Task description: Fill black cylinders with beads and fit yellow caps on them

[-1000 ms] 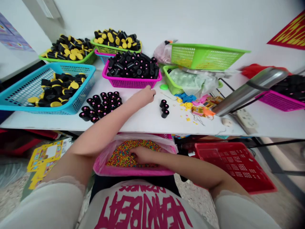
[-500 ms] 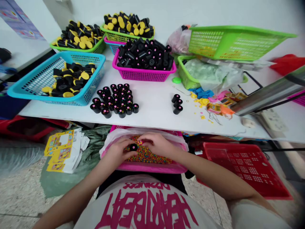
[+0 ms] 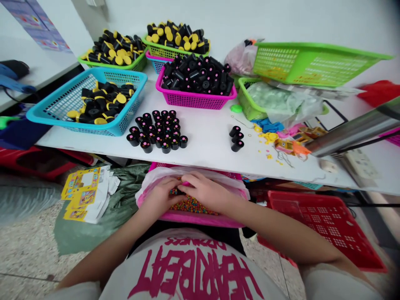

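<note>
Left grip (image 3: 161, 195) and right grip (image 3: 206, 193) curl over one bead-filled basket (image 3: 204, 219).

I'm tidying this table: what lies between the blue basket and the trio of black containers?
In the head view, a cluster of black containers near the blue basket, then a stretch of white tabletop up to the trio.

Multicoloured beads (image 3: 191, 205), pink-dotted black cylinders (image 3: 165, 146)

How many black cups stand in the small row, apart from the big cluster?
3, left of the yellow bits: back cup, middle cup, front cup; none seem hidden.
</note>
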`<control>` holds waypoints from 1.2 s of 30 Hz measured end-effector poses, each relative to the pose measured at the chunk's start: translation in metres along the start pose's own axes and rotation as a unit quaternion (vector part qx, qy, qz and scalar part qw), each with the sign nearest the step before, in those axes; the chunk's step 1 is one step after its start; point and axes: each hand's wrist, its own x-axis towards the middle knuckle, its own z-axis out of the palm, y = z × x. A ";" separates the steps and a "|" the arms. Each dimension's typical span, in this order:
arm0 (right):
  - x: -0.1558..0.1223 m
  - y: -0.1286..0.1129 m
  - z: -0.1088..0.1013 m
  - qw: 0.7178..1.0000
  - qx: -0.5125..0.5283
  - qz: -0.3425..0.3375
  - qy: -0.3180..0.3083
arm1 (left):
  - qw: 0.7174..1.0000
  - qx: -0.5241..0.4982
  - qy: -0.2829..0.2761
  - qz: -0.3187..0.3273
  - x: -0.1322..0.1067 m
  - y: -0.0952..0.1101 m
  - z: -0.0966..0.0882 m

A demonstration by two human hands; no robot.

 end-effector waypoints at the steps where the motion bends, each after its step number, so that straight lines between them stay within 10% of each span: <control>1: 0.000 0.001 -0.004 1.000 0.011 0.007 0.011 | 1.000 -0.001 0.003 0.006 -0.001 0.002 -0.001; 5: -0.007 0.012 -0.020 0.998 0.012 0.049 0.030 | 0.998 0.001 0.055 -0.006 -0.005 0.008 -0.026; 8: -0.017 0.022 -0.019 0.990 -0.035 0.116 -0.074 | 0.977 0.089 0.190 -0.044 -0.002 0.001 -0.065; 12: -0.024 0.024 0.011 0.938 -0.076 0.220 -0.258 | 0.923 0.194 0.308 -0.127 0.016 -0.028 -0.111; 16: -0.017 0.018 0.047 0.923 -0.084 0.242 -0.288 | 0.905 0.186 0.311 -0.221 0.041 -0.050 -0.123; 26: 0.009 0.013 0.073 0.940 -0.044 0.176 -0.290 | 0.878 0.259 0.310 -0.258 0.045 0.006 -0.124; 30: 0.012 0.012 0.076 0.951 -0.023 0.142 -0.273 | 0.898 0.282 0.323 -0.101 0.063 0.054 -0.104; 34: 0.017 0.010 0.078 0.957 -0.008 0.112 -0.266 | 0.953 0.234 0.089 0.169 0.148 0.083 -0.043; 36: 0.019 0.010 0.077 0.959 -0.003 0.096 -0.267 | 0.954 0.237 0.005 0.185 0.195 0.090 -0.009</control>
